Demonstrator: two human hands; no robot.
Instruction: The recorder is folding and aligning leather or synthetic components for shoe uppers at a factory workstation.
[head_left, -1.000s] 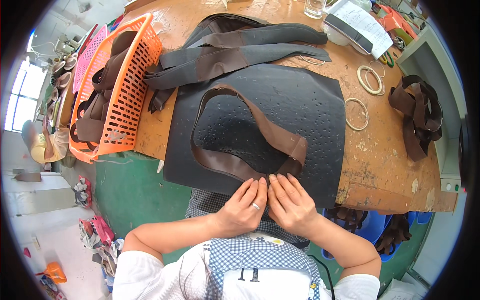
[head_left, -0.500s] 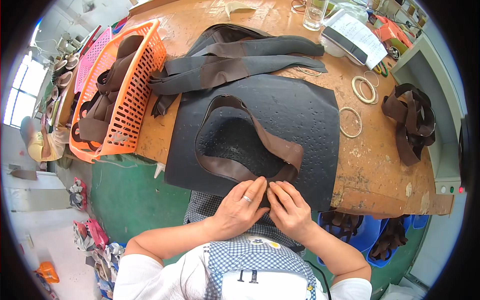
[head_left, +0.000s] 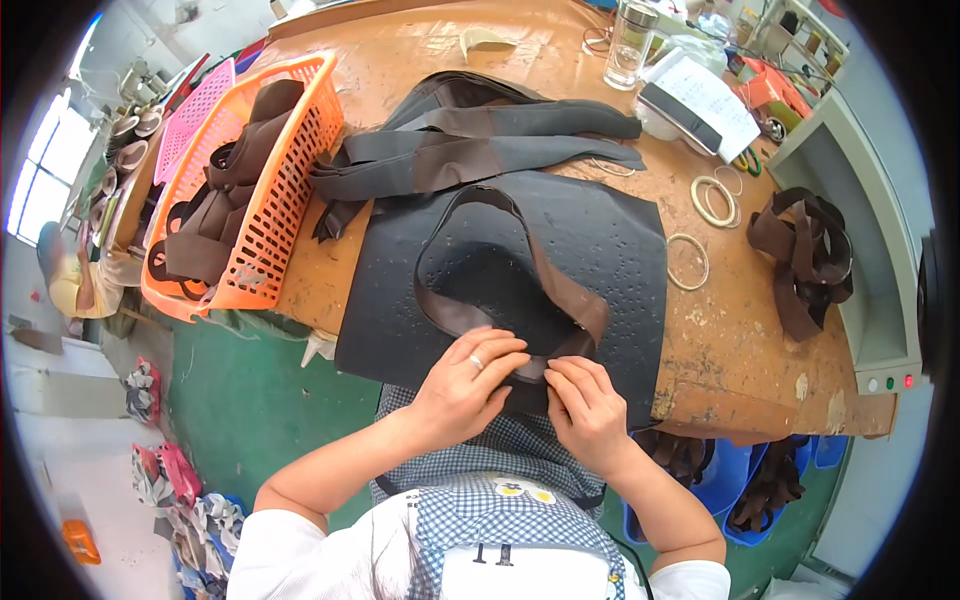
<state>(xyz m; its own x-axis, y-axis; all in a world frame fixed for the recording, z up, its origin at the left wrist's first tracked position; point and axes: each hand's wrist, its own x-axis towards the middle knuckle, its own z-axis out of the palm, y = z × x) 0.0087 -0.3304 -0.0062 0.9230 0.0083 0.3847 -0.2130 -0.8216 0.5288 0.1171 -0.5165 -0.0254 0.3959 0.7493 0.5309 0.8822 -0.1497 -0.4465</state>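
Brown strip stands on edge in a loop on the pitted black mat, its near stretch by the mat's front edge, close to the person's lap. Right hand: fingertips pinched on that near stretch. Left hand: fingers curled, tips on the strip just beside; thumb sits lower, and whether it clamps anything I cannot tell from here. A short span of strip shows between the two sets of fingertips.

Main risk, as I judge it: the left side creeps out of line if that hold is as light as it looks. Second: a twist. The far side of the loop has no hand on it, so a tug at the near end could tip it over or kink it. Third: the near stretch could slide off the mat edge if pulled lapward.

Beyond the loop, folded dark strips overlap the mat's far edge; pushed forward, the loop might tangle with them. Right, on the wooden table: a thin cream ring beside the mat, easily swept up by a wandering sleeve. Left, the orange basket, well apart from both hands; little threat there.
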